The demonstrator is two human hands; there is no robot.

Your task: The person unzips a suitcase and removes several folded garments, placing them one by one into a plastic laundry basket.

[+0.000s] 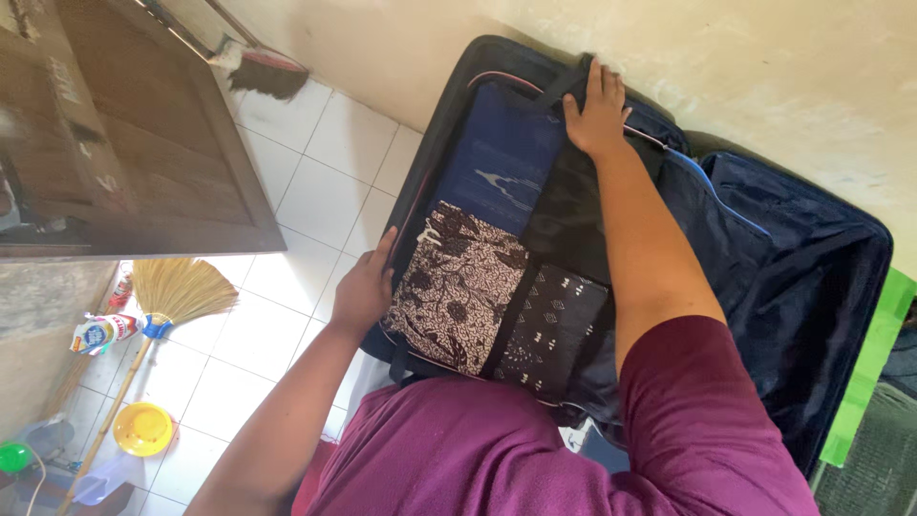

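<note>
Bright, soft daylight, glare washing the upper wall (764,67), left edges slightly blurred.

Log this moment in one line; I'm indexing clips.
left hand: on suitcase edge | right hand: on far strap | folded clothes inside

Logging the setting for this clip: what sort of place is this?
Probably a room in a home. An open dark blue suitcase packed with folded patterned cloths lies by a plastered wall, on a white tiled floor with a straw broom nearby.
</note>
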